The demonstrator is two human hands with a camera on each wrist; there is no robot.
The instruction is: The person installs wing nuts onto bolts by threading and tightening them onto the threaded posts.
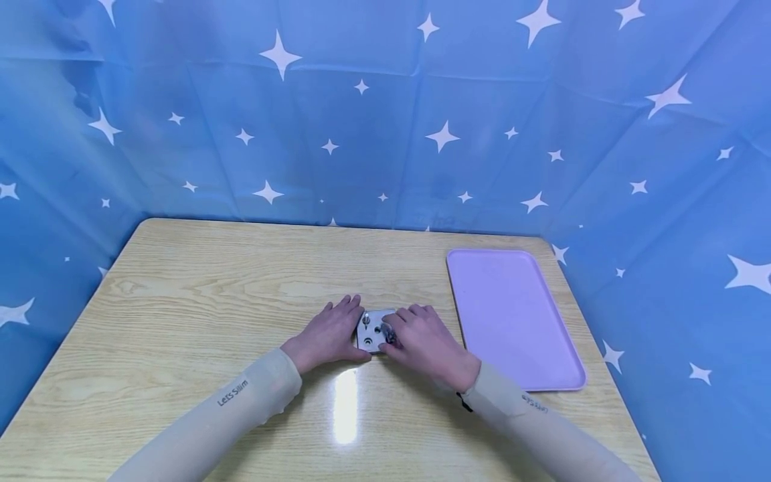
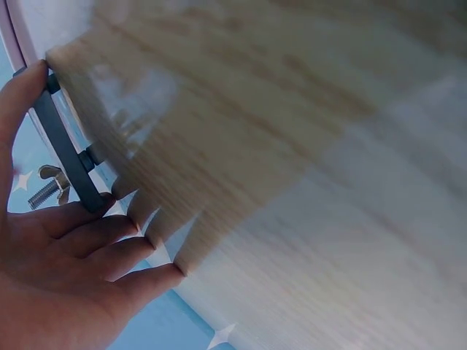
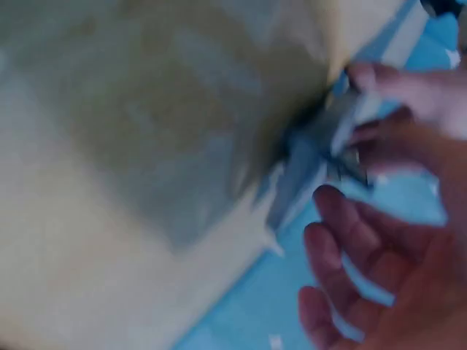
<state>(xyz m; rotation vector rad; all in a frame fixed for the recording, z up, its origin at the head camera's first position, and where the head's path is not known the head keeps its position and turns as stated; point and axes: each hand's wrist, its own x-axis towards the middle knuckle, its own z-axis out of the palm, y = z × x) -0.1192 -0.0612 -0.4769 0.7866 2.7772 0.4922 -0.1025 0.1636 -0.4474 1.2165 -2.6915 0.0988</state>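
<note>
A small silver metal plate (image 1: 369, 340) with several holes lies on the wooden table. My left hand (image 1: 330, 335) grips its left side, the thumb along the near edge and the fingers at the far edge. The left wrist view shows the plate's dark edge (image 2: 64, 146), its short feet, and a wing nut (image 2: 58, 179) on a threaded bolt (image 2: 42, 195) standing up from it. My right hand (image 1: 424, 340) pinches a small dark metallic piece (image 1: 389, 333) over the plate's right part. Its kind is hidden by the fingers and blurred in the right wrist view.
A shallow purple tray (image 1: 512, 314) lies on the right of the table (image 1: 211, 288). A blue curtain (image 1: 385, 134) with white stars hangs behind the table and at both sides.
</note>
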